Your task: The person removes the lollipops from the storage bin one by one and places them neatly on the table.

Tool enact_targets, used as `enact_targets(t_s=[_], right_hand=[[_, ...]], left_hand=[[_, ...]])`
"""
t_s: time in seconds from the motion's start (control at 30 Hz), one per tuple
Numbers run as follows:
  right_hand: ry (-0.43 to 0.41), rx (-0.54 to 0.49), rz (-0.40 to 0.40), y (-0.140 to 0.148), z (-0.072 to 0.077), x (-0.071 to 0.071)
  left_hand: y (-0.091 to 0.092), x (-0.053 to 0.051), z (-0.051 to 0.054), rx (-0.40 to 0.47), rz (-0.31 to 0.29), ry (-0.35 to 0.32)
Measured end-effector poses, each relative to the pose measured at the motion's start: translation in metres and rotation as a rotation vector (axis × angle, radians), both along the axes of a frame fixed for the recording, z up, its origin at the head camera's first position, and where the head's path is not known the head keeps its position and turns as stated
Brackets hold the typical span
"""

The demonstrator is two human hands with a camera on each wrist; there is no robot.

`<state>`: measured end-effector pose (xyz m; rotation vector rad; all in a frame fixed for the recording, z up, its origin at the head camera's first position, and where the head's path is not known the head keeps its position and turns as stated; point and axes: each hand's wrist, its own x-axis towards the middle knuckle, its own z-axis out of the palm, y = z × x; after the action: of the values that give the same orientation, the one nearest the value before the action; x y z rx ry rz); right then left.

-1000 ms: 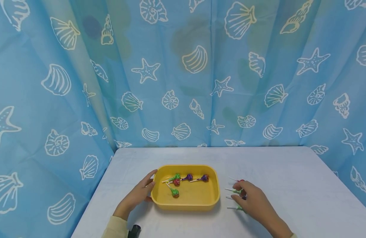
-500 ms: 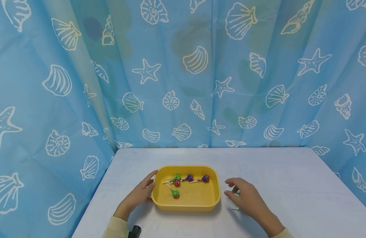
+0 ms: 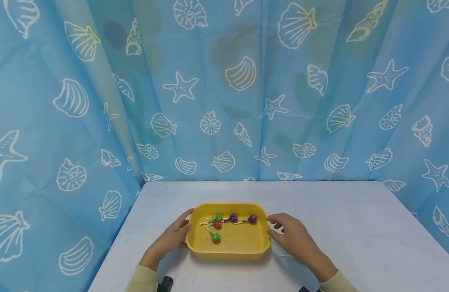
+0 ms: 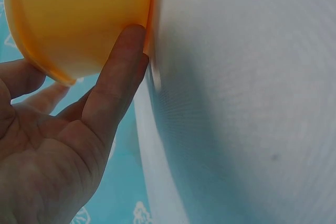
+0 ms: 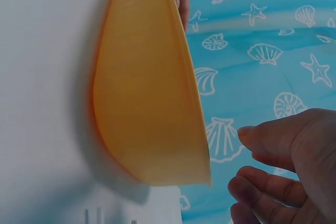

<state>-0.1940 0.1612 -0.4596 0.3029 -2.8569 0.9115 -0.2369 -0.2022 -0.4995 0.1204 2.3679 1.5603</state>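
Note:
A yellow tray (image 3: pixel 242 243) stands on the white table with several wrapped lollipops in it: a green one (image 3: pixel 215 237) near the front, a red one (image 3: pixel 217 224) and purple ones (image 3: pixel 251 219) further back. My left hand (image 3: pixel 168 239) rests against the tray's left end; in the left wrist view an extended finger (image 4: pixel 125 59) lies along its outer wall. At the right end hovers my right hand (image 3: pixel 295 237), fingers loosely bent and apart. The right wrist view shows a gap between those fingers (image 5: pixel 265 137) and the tray wall, with nothing visible between them.
A white lollipop stick (image 3: pixel 284 256) shows on the table below my right hand; more sticks (image 5: pixel 100 216) appear at the right wrist view's lower edge. Behind the table (image 3: pixel 355 219) hangs a blue curtain (image 3: pixel 224 101) with white shells and starfish. A dark object (image 3: pixel 165 284) sits at my left sleeve.
My right hand has moved left from the lollipops on the table to the tray's right end. My left hand and the tray stay where they were.

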Motion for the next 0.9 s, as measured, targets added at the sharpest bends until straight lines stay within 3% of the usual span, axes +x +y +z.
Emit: enact_targets(t_s=[0.47, 0.7, 0.9], right_hand=[[0.028, 0.052, 0.064, -0.021, 0.006, -0.014], [0.035, 0.06, 0.1, -0.033, 0.002, -0.026], [0.042, 0.134, 0.11, -0.043, 0.002, -0.034]], left_hand=[[-0.002, 0.0, -0.004, 0.0, -0.009, 0.017], [-0.002, 0.001, -0.004, -0.005, -0.011, 0.024], [-0.002, 0.0, -0.004, -0.006, -0.012, 0.025]])
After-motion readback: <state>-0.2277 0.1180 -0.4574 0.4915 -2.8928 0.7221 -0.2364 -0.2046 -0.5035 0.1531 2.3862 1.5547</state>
